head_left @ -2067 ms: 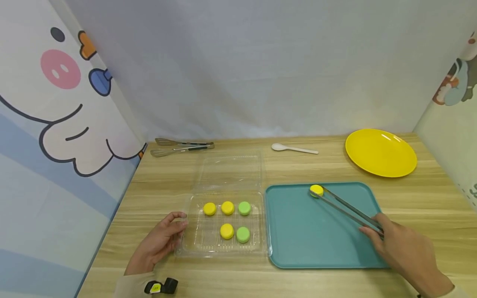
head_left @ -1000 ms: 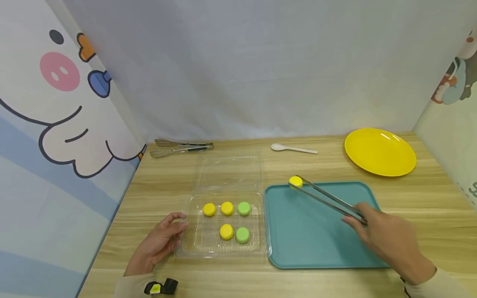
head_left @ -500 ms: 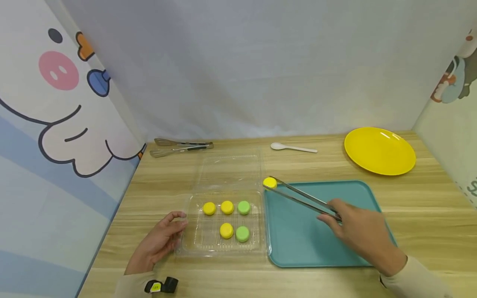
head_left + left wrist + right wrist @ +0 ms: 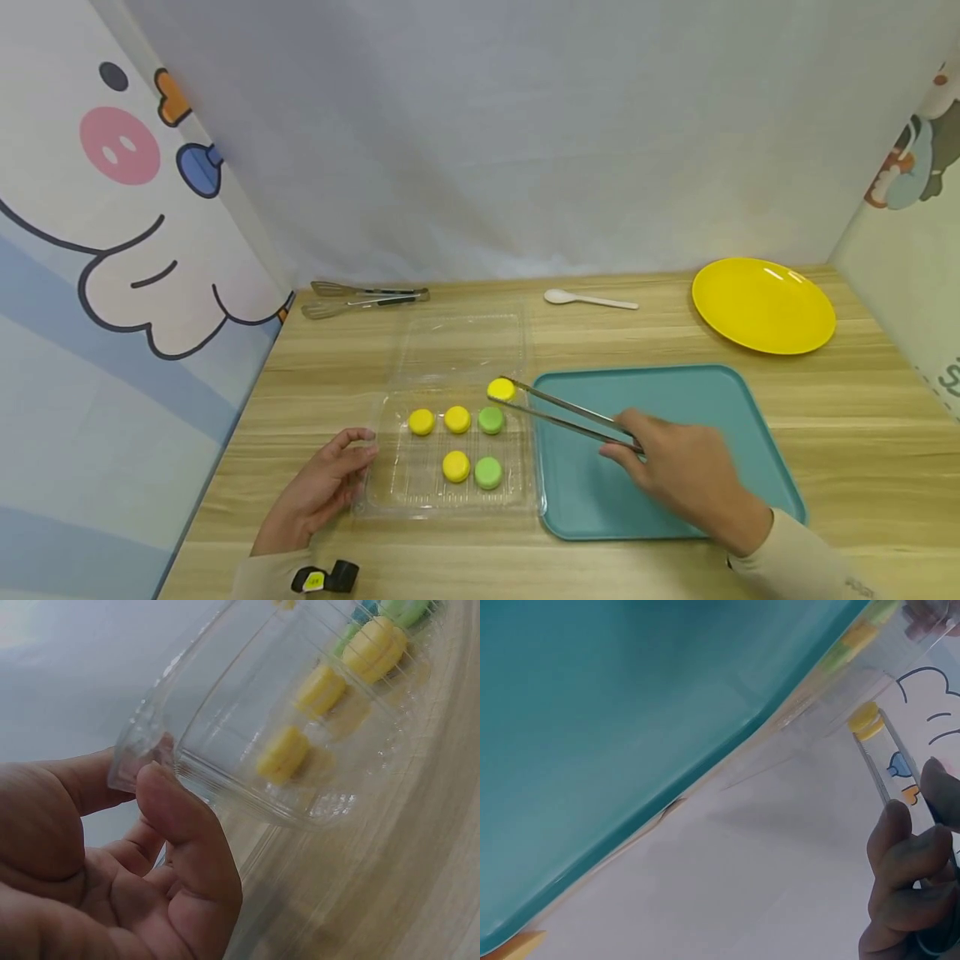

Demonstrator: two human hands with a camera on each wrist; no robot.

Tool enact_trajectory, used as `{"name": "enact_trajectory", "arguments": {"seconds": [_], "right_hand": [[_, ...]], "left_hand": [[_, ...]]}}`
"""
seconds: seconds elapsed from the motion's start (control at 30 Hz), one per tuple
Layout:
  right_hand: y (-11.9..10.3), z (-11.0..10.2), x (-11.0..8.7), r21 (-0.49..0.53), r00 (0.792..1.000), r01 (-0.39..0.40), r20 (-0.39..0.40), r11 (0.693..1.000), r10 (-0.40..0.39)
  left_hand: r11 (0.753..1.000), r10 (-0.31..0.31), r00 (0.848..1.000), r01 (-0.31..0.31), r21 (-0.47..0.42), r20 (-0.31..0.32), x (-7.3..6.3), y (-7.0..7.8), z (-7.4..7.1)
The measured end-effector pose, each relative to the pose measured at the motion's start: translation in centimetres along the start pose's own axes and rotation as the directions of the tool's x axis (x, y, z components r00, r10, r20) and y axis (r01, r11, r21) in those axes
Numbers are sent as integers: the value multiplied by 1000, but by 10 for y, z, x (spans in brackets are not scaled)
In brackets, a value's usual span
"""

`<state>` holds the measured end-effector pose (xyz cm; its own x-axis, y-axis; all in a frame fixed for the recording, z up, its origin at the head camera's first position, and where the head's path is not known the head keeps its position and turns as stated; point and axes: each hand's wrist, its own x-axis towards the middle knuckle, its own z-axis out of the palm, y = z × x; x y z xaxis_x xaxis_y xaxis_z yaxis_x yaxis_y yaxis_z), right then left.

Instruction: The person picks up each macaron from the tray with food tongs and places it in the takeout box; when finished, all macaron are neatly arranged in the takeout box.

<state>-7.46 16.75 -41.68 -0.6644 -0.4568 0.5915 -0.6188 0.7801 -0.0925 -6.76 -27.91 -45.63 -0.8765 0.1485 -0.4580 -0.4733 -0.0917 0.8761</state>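
Note:
In the head view my right hand holds metal tongs, whose tips pinch a yellow macaron above the back right part of a clear plastic box. The right wrist view shows that macaron raised between the tips. My left hand pinches the left rim of the box, thumb and finger on the edge in the left wrist view. Inside the box sit three other yellow macarons and two green ones. Its clear lid lies folded back.
A teal tray lies right of the box, under my right hand. Along the back are a second pair of tongs, a white spoon and a yellow plate. Walls enclose the table's back and sides.
My right hand has carried the tongs and yellow macaron left, from over the tray's back part to over the box. The left hand has stayed at the box's rim.

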Motion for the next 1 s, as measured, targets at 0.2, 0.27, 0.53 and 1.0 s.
{"name": "enact_trajectory", "arguments": {"seconds": [0.2,0.27,0.53,1.0], "right_hand": [[-10,7,3,27,999,42,9,999,-42],[-14,9,4,34,998,55,13,998,-55],[-28,19,9,64,990,143,-1,988,-143],[-61,24,28,109,956,234,156,966,-250]], "left_hand": [[1000,-3,1000,3,-2,2,0,0,1],[1000,-2,1000,2,-5,1,0,0,1],[1000,2,1000,-2,-12,11,1,-1,1],[999,-7,1000,7,-37,3,3,-2,1]]}}
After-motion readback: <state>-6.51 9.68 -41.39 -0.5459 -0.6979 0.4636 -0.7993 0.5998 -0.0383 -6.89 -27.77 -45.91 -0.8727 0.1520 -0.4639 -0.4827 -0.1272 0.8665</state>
